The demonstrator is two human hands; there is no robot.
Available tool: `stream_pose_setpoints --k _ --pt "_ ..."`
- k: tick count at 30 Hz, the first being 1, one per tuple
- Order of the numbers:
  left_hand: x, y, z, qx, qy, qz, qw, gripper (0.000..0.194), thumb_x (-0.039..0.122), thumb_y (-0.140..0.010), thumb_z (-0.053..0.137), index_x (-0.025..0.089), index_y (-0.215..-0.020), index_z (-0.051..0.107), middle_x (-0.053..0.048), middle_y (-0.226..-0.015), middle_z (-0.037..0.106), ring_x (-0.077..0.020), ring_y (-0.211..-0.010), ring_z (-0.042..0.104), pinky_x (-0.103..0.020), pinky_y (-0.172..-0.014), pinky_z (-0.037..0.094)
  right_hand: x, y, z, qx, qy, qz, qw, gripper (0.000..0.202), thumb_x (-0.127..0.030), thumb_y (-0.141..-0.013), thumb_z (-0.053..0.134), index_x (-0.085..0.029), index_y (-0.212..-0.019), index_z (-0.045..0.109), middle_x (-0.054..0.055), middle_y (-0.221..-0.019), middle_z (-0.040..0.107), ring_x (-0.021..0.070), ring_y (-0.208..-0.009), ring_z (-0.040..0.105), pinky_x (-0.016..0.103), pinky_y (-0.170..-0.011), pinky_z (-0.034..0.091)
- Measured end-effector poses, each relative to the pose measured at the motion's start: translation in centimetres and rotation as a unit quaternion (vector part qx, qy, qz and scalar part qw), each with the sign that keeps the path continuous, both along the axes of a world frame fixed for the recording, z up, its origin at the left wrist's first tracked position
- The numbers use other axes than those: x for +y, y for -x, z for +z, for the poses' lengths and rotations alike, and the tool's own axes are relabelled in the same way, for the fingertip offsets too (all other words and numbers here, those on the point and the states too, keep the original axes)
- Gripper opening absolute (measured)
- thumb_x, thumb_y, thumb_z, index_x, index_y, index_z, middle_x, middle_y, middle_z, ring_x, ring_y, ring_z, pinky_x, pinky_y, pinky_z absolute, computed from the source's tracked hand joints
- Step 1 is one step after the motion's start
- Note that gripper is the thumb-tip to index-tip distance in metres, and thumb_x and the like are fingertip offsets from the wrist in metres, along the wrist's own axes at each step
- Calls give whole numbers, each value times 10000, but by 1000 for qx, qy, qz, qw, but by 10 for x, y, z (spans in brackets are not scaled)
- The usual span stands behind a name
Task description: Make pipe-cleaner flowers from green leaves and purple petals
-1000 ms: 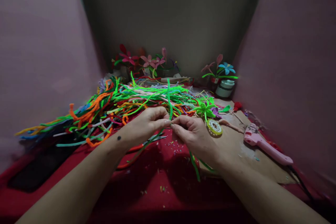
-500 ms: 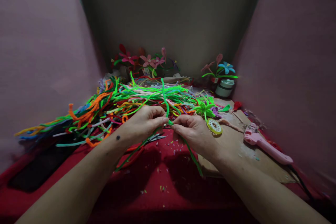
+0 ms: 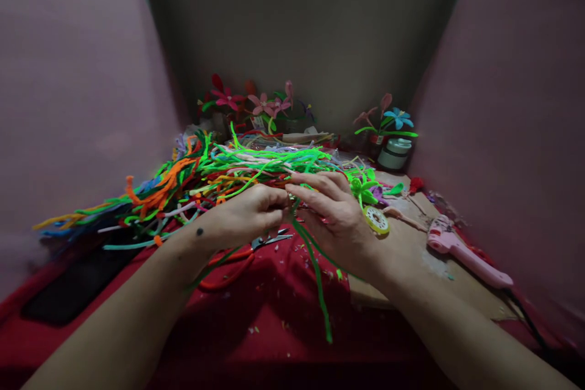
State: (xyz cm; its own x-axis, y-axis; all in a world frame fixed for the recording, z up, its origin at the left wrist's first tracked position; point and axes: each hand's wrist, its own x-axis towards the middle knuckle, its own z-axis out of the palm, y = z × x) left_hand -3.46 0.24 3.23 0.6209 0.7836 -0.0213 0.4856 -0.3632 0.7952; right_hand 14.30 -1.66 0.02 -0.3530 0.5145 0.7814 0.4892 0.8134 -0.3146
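Green pipe cleaners (image 3: 320, 280) hang from between my two hands over the red cloth, and another strand runs down-left past my left wrist. My left hand (image 3: 260, 213) is closed in a pinch on them at the centre. Beside it, touching or nearly so, my right hand (image 3: 331, 210) has its fingers stretched out over the strands. Where the strands meet is hidden behind the fingers. Scissors with orange handles (image 3: 228, 277) lie under my left hand.
A heap of coloured pipe cleaners (image 3: 274, 158) spreads behind the hands. At right, a pink glue gun (image 3: 466, 256) and yellow-rimmed spool (image 3: 376, 219) rest on cardboard (image 3: 406, 256). A dark phone (image 3: 73, 292) lies left. Fuzzy flowers (image 3: 397, 117) stand at the back.
My right hand has opened from a pinch, its fingers now stretched out. The strand that stood upright above the hands now hangs below them. The view has shifted slightly.
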Motion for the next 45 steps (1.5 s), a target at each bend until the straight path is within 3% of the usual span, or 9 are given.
stream_pose_setpoints --k 4,8,12,15,22,31,34,41,45 --pt "-2 0 3 -5 21 5 1000 153 281 -763 480 155 -677 489 36 -581 458 -88 -534 406 -211 -507 336 1 5 4 -81 2 -33 996 155 -146 -817 498 -162 -812 652 42 -739 666 172 -773 553 390 -863 377" --pt "-4 0 5 -22 12 41 999 182 306 -764 487 156 -660 478 47 -557 426 -75 -504 363 -200 -471 291 -5 8 3 -26 163 -53 985 170 -185 -788 531 -149 -673 651 21 -607 617 125 -583 517 271 -600 392" --pt "-3 -3 2 -40 -36 73 996 160 282 -736 507 152 -643 498 49 -551 410 -73 -498 342 -197 -468 277 -7 7 2 138 428 44 892 190 -248 -769 542 -149 -633 630 -30 -477 512 79 -424 429 212 -430 321" --pt "0 -5 -1 -42 -75 93 992 146 264 -721 513 143 -642 533 38 -561 439 -81 -518 368 -202 -486 294 -2 5 1 204 523 99 822 217 -314 -736 589 -139 -608 609 -34 -471 505 69 -397 420 206 -406 313" --pt "3 -3 -1 -45 -74 112 990 139 241 -683 538 130 -621 594 37 -548 461 -87 -534 389 -208 -502 296 2 6 2 143 525 102 833 251 -315 -737 598 -122 -576 608 -10 -491 564 68 -424 436 215 -446 321" --pt "-1 -15 -13 -185 68 168 966 135 265 -704 537 148 -640 518 69 -434 372 -54 -386 282 -190 -393 209 1 13 0 282 583 121 753 150 -257 -720 607 -127 -650 579 4 -521 600 99 -446 554 236 -488 457" --pt "-1 -18 -15 -174 35 167 970 117 245 -726 513 154 -653 506 69 -439 392 -56 -387 313 -184 -394 228 2 16 -7 309 564 142 753 142 -255 -710 631 -132 -666 573 -28 -496 558 83 -440 526 213 -476 450" --pt "2 -16 -20 -84 -156 182 967 136 236 -762 481 161 -655 518 53 -498 454 -75 -457 390 -199 -449 298 2 18 -16 349 624 185 674 85 -200 -756 568 -124 -793 564 -1 -553 585 86 -412 544 198 -412 464" --pt "4 -17 -20 -119 -103 196 968 144 251 -772 489 164 -657 493 60 -470 438 -69 -418 376 -197 -421 286 2 17 -20 339 625 202 674 102 -205 -724 602 -113 -712 558 -24 -511 544 58 -368 452 232 -400 502"
